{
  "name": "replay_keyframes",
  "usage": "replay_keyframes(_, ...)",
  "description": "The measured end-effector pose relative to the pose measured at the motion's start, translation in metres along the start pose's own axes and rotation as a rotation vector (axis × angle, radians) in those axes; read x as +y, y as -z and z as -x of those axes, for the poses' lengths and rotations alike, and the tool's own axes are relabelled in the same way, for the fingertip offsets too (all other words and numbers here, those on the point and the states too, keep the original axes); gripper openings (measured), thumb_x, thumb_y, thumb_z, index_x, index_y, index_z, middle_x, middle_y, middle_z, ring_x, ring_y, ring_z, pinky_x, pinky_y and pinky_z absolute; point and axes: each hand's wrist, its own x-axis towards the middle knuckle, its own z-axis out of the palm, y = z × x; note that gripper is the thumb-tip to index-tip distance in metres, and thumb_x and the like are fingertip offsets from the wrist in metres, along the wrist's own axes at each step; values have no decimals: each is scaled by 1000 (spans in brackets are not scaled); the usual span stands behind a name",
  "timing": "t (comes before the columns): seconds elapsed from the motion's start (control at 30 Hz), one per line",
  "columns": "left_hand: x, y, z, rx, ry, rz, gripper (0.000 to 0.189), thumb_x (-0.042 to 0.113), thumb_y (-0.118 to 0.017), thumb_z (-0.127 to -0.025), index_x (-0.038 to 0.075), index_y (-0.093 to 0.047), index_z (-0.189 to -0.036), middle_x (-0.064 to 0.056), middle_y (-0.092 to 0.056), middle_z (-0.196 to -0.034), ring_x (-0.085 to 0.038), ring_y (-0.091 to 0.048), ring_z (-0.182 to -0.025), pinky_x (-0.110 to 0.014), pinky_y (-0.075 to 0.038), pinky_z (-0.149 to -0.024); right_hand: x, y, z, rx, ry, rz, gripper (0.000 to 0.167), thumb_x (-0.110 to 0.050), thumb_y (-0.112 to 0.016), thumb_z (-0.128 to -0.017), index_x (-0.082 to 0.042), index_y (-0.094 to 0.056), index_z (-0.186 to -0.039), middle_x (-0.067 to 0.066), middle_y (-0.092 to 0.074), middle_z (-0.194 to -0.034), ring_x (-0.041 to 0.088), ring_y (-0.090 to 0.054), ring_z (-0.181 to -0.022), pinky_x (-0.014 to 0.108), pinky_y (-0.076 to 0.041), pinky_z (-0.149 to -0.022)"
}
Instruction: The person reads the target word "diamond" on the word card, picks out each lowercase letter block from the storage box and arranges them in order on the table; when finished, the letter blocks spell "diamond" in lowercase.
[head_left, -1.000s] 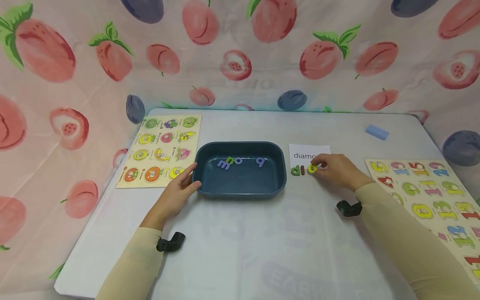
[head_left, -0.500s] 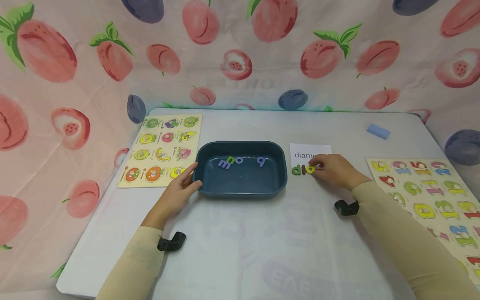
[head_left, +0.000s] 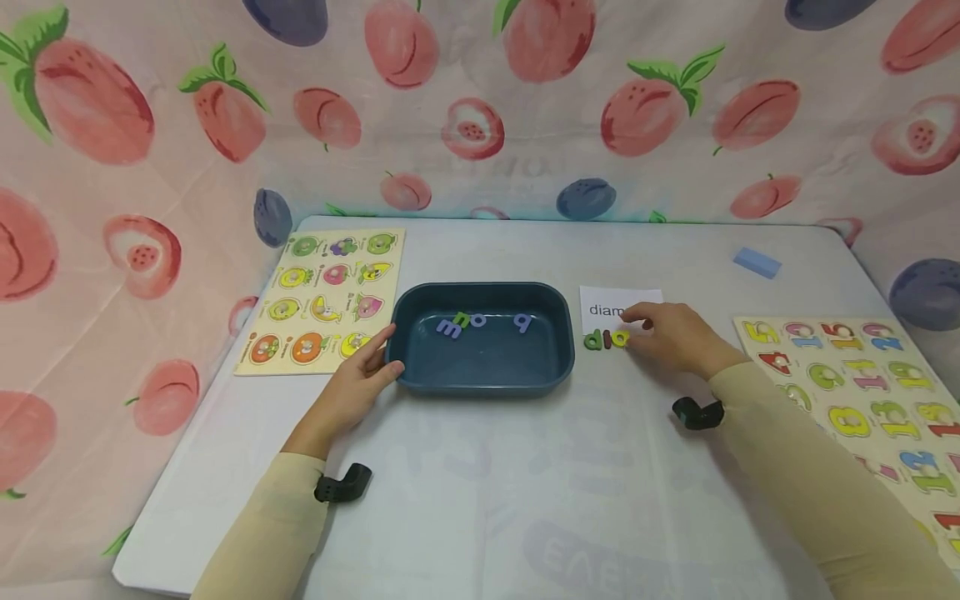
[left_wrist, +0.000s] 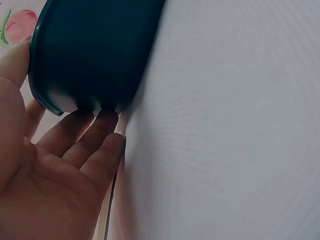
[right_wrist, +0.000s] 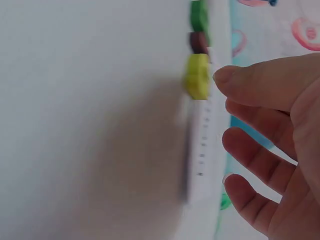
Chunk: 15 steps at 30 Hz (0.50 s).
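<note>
My left hand (head_left: 358, 377) holds the left end of a dark teal tray (head_left: 480, 389), its thumb at the rim and its fingers against the outer wall (left_wrist: 95, 75). Inside the tray lie purple m (head_left: 448, 329), green n (head_left: 461, 320), purple o (head_left: 477, 321) and a purple q-like letter (head_left: 522, 322). To the right, a green d (head_left: 592, 340), a dark red i-like bar (head_left: 607, 339) and a yellow a-like letter (head_left: 620, 339) form a row below a white word card (head_left: 600, 297). Beside the yellow letter hovers my right hand (head_left: 675, 337), fingers parted and holding nothing, covering the end of the card's word.
A wooden fruit puzzle board (head_left: 273, 362) lies left of the tray, reaching behind my left hand. On the right is a number puzzle board (head_left: 806, 346), partly under the right sleeve. A blue block (head_left: 757, 262) sits at the back right of the white table (head_left: 480, 500).
My right hand has set the yellow letter close against the dark red bar and let go of it, its fingers parting. The left hand has stayed on the tray.
</note>
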Motion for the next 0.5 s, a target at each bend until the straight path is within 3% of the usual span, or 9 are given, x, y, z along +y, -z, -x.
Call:
replay_keyframes(0.27,1,0,1,-4,-1,5,66,30,-59,-103,31,-26,-160,-21,-36,-156,-32,-36,-143,-49,-34,-112,-17,27,4,69,68,26,45,-16,-68,-95,-3,-58,-137,26,-59,-131,45,-51,-122,62,-39,-103)
replay_keyframes(0.5,3,0,2,-5,2,16,66,29,-59,-103,30,-27,-160,-21,-36,-156,-32,-35,-143,-49,-34,-112,-49,36,1,87,158,41,47,-16,-68,-95,-3,-57,-139,23,-59,-135,42,-52,-126,59,-40,-104)
